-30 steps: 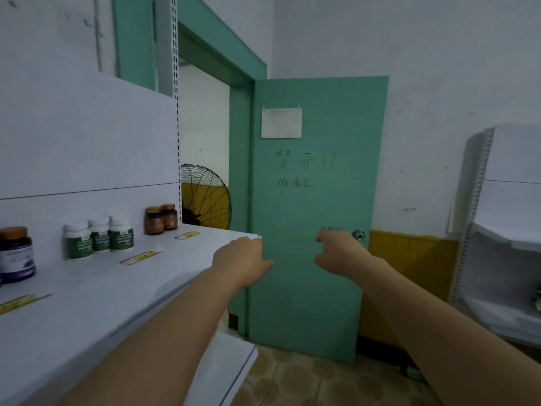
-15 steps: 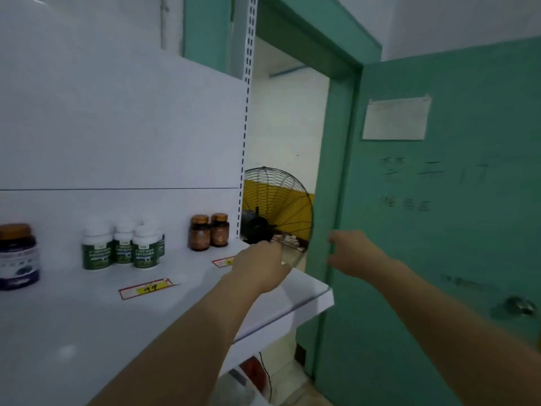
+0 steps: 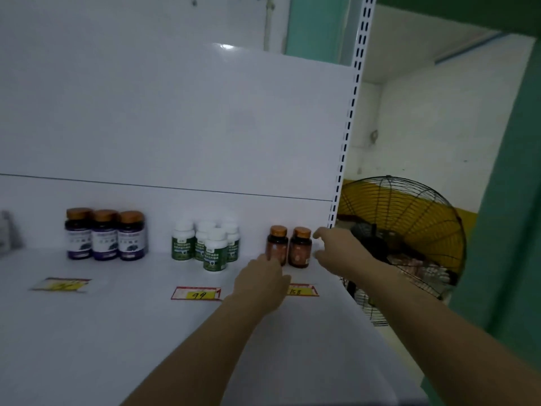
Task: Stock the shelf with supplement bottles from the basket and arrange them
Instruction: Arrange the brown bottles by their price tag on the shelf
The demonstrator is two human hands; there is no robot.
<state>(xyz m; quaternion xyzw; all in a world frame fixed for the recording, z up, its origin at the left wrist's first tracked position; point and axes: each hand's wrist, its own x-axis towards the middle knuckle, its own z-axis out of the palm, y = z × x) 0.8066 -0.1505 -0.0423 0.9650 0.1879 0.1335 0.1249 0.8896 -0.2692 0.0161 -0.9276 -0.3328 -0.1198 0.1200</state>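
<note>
Two brown bottles with orange caps stand at the back right of the white shelf. My left hand reaches in front of the left brown bottle, fingertips at its base. My right hand is spread just right of the right brown bottle, thumb and fingers apart, holding nothing. Several white-capped green-label bottles stand in a cluster mid-shelf. Three purple-label bottles with orange caps stand in a row further left. No basket is in view.
Price tags lie flat on the shelf: "99", "158" and a blurred one. A perforated upright ends the shelf on the right. A black wire fan stands beyond it, beside a green door frame.
The view swung left from the green door onto the shelf. Both hands moved forward and now sit on either side of the two brown bottles.
</note>
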